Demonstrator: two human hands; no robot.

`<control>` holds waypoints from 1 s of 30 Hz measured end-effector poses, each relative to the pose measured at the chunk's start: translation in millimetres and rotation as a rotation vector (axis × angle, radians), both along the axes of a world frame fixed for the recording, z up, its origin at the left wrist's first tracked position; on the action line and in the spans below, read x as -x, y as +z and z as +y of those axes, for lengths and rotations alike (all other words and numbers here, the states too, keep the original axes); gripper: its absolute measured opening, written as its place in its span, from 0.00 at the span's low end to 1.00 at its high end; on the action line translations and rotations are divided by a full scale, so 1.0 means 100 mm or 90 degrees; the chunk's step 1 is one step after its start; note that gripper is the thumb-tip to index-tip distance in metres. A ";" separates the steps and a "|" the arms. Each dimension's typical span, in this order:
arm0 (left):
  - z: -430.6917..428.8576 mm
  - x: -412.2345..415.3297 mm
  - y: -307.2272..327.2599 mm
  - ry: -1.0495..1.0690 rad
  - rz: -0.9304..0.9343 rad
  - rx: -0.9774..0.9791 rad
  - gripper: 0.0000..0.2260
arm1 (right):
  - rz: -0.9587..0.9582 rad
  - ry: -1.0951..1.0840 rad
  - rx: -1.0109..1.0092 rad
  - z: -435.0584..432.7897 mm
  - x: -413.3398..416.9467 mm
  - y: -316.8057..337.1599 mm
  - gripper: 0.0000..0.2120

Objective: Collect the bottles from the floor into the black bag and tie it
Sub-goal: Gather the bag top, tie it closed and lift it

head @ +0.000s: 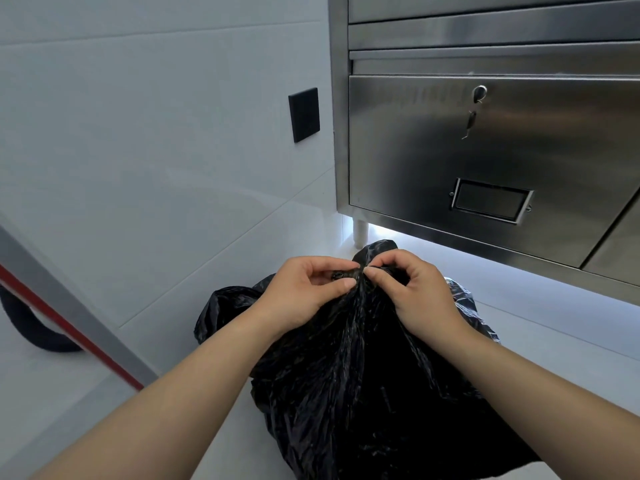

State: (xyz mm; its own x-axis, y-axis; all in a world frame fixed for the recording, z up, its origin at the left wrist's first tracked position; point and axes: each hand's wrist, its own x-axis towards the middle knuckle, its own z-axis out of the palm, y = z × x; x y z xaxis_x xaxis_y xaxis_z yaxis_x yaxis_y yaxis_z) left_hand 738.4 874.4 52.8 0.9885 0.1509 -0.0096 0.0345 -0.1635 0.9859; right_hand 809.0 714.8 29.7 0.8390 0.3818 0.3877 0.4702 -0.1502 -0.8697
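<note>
A black plastic bag (360, 375) stands bulging on the white floor in front of me, its top gathered into a twisted neck. My left hand (304, 289) pinches the gathered plastic from the left with thumb and fingers. My right hand (412, 289) pinches the same neck from the right, fingertips nearly touching the left hand's. A loose flap of the bag sticks up behind the hands. No bottles show on the floor; the bag's contents are hidden.
A stainless steel cabinet (485, 140) with a keyed door stands on short legs just behind the bag. A black wall plate (304, 114) sits on the white wall to the left. A grey and red slanted bar (69, 327) and a dark hose (31, 327) lie at far left.
</note>
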 end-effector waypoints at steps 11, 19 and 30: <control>0.05 -0.04 -0.14 0.100 -0.020 -0.081 0.07 | 0.230 -0.034 -0.107 -0.05 0.06 -0.20 0.04; 0.16 0.01 -0.22 0.028 0.015 -0.098 0.07 | 0.231 -0.044 -0.048 -0.12 0.11 -0.34 0.06; 0.35 0.04 -0.22 0.089 -0.022 -0.119 0.09 | 0.157 -0.057 0.016 -0.24 0.10 -0.28 0.05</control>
